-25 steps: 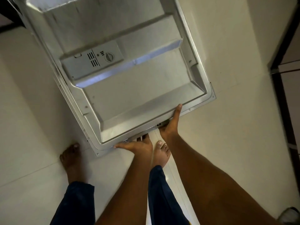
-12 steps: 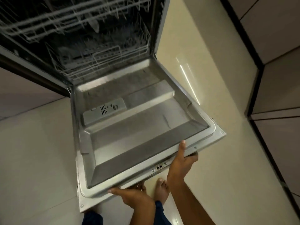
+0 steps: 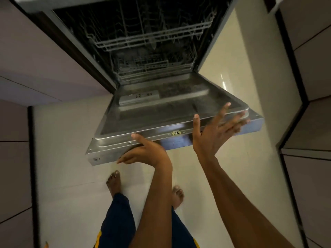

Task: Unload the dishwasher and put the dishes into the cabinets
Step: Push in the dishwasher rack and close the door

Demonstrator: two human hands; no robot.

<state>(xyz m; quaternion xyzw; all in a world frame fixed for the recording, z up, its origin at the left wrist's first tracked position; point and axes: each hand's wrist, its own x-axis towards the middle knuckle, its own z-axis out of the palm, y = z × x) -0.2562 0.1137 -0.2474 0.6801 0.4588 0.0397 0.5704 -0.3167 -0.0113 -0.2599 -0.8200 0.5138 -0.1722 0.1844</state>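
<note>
The steel dishwasher door (image 3: 161, 111) hangs partly open, its inner face up. My left hand (image 3: 145, 153) grips the door's front edge near the left corner, thumb on top and fingers underneath. My right hand (image 3: 213, 135) is at the same edge further right, fingers spread and blurred, holding nothing. Inside the dark tub I see the upper wire rack (image 3: 152, 36) and the lower wire rack (image 3: 154, 68); no dishes are clearly visible in them.
Cabinet fronts (image 3: 35, 59) flank the dishwasher on the left, and more cabinet panels (image 3: 313, 68) stand on the right. My bare feet (image 3: 113, 183) are on the pale tiled floor (image 3: 68, 176) just below the door's edge.
The door has swung upward with both hands under its edge and the racks have come into view. My right hand has let go of the edge and spread open.
</note>
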